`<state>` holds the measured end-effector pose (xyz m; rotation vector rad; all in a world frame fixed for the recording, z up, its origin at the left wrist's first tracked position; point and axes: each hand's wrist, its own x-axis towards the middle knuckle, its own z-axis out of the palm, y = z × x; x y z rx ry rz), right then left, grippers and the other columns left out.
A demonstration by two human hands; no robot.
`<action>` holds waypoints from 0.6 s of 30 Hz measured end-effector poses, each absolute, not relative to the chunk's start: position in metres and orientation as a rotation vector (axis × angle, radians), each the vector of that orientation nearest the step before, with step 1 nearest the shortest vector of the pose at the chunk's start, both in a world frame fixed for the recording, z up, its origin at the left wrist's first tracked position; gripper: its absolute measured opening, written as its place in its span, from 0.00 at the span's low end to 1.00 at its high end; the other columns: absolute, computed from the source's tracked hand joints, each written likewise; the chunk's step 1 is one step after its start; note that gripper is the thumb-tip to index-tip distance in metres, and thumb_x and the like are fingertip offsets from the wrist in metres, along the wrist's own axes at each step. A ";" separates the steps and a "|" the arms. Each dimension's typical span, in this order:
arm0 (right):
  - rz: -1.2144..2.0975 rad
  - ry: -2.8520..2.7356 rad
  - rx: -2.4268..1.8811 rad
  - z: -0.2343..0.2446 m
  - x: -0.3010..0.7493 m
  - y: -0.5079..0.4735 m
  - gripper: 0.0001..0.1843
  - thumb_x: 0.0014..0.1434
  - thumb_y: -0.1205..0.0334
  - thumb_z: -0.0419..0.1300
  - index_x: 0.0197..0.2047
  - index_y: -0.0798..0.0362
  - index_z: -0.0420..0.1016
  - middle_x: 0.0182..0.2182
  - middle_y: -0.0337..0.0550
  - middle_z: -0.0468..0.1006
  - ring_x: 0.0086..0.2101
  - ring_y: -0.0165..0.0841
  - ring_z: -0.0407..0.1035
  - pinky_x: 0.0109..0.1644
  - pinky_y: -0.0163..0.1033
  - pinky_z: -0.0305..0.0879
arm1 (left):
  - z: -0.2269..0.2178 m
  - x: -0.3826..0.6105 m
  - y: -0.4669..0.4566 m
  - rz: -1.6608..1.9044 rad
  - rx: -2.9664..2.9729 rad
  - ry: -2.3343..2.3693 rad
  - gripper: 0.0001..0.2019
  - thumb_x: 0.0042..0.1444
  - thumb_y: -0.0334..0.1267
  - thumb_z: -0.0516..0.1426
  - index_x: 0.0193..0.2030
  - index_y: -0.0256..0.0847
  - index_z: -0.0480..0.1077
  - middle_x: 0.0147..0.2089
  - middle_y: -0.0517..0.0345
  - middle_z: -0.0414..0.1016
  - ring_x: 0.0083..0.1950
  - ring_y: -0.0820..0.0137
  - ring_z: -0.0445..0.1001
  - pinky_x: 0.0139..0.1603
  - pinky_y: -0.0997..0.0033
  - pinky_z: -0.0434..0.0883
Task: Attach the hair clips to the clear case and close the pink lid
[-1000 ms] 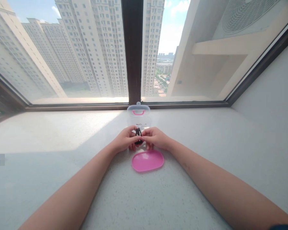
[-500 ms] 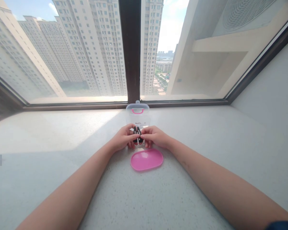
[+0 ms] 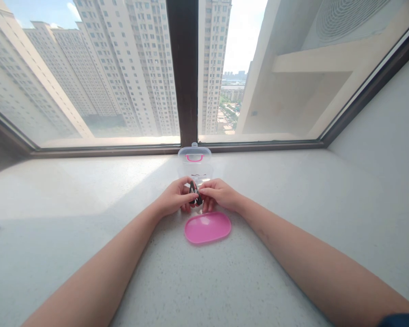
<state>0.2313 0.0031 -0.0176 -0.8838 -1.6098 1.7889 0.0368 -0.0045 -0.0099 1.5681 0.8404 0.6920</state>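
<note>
Two black snap hair clips (image 3: 195,194) stand side by side between my fingertips. My left hand (image 3: 175,196) pinches them from the left, thumb across the front and fingers behind. From the other side my right hand (image 3: 221,194) has its thumb and forefinger closed on the edge of the right-hand clip. Just below the hands a pink oval tray (image 3: 207,228) lies flat on the pale speckled sill. Right behind the hands stands a clear plastic box (image 3: 195,168) with a pink handle; its lower part is partly covered by my hands.
The speckled white sill (image 3: 204,286) stretches out on both sides of my arms. Along its back edge runs a dark window frame (image 3: 187,91), with tall buildings outside. A white wall (image 3: 385,136) rises at the right.
The two hair clips have tilted and sit closer together, their lower ends shifted slightly right. My right fingers have changed their hold a little. Tray and box stay put.
</note>
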 end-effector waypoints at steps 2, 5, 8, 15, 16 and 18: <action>1.785 -1.609 -0.890 -0.018 0.231 0.003 0.11 0.55 0.57 0.58 0.32 0.58 0.71 0.25 0.44 0.79 0.21 0.30 0.74 0.18 0.29 0.66 | -0.010 0.037 -0.004 0.693 1.568 0.841 0.17 0.53 0.46 0.60 0.40 0.41 0.59 0.26 0.60 0.74 0.19 0.72 0.72 0.16 0.81 0.63; 1.792 -1.605 -0.863 -0.017 0.231 0.003 0.13 0.55 0.55 0.57 0.31 0.59 0.71 0.25 0.45 0.79 0.21 0.31 0.74 0.19 0.29 0.65 | -0.010 0.036 -0.005 0.691 1.569 0.838 0.17 0.53 0.47 0.61 0.40 0.41 0.59 0.25 0.60 0.74 0.19 0.73 0.72 0.16 0.81 0.63; 1.843 -1.587 -0.809 -0.017 0.233 0.004 0.17 0.56 0.52 0.56 0.32 0.60 0.73 0.26 0.48 0.79 0.21 0.32 0.74 0.19 0.30 0.66 | -0.011 0.036 -0.005 0.693 1.568 0.835 0.18 0.52 0.47 0.61 0.40 0.40 0.58 0.25 0.60 0.74 0.19 0.73 0.72 0.16 0.80 0.64; 1.812 -1.690 -0.766 -0.019 0.237 0.005 0.15 0.46 0.60 0.68 0.35 0.58 0.72 0.27 0.43 0.79 0.23 0.30 0.74 0.23 0.31 0.68 | -0.009 0.036 -0.006 0.707 1.551 0.837 0.19 0.51 0.47 0.62 0.40 0.40 0.58 0.26 0.58 0.75 0.20 0.72 0.73 0.16 0.81 0.64; 1.809 -1.692 -0.782 -0.018 0.237 0.005 0.14 0.47 0.60 0.68 0.34 0.58 0.72 0.27 0.43 0.79 0.23 0.30 0.74 0.23 0.31 0.68 | -0.008 0.036 -0.006 0.712 1.548 0.834 0.18 0.51 0.46 0.62 0.40 0.40 0.58 0.27 0.58 0.75 0.20 0.72 0.73 0.16 0.81 0.63; 1.811 -1.681 -0.816 -0.018 0.237 0.005 0.12 0.49 0.60 0.67 0.34 0.58 0.71 0.27 0.44 0.79 0.22 0.29 0.73 0.22 0.30 0.68 | -0.007 0.035 -0.006 0.721 1.532 0.820 0.18 0.51 0.44 0.62 0.40 0.40 0.59 0.27 0.58 0.75 0.20 0.73 0.73 0.16 0.81 0.64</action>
